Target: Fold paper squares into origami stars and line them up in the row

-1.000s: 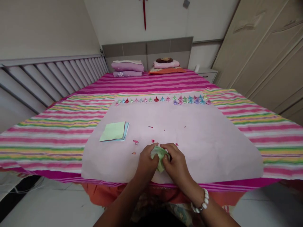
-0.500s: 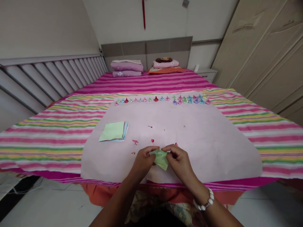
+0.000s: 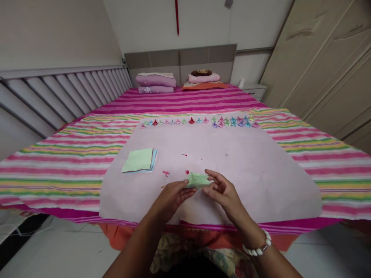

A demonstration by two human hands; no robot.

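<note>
Green paper (image 3: 198, 179): between our hands, above the pale mat's (image 3: 275, 166) near middle; we judge it half-made.
Folded shapes (image 3: 191, 121): lined along the far edge, seemingly finished.
Flat sheets (image 3: 137, 160): stacked left, unfolded.
Left hand (image 3: 174, 194): pinching the paper.
Right hand (image 3: 223, 190): half-curled at its right edge; we cannot tell if gripping.

"What's running along the left side of the bed (image 3: 197, 102)?"
"A slatted railing (image 3: 82, 92) is, and a grey headboard (image 3: 162, 60) is standing against the white wall (image 3: 145, 27)."
"And below?"
"Pale floor tiles (image 3: 84, 247) are showing."
</note>
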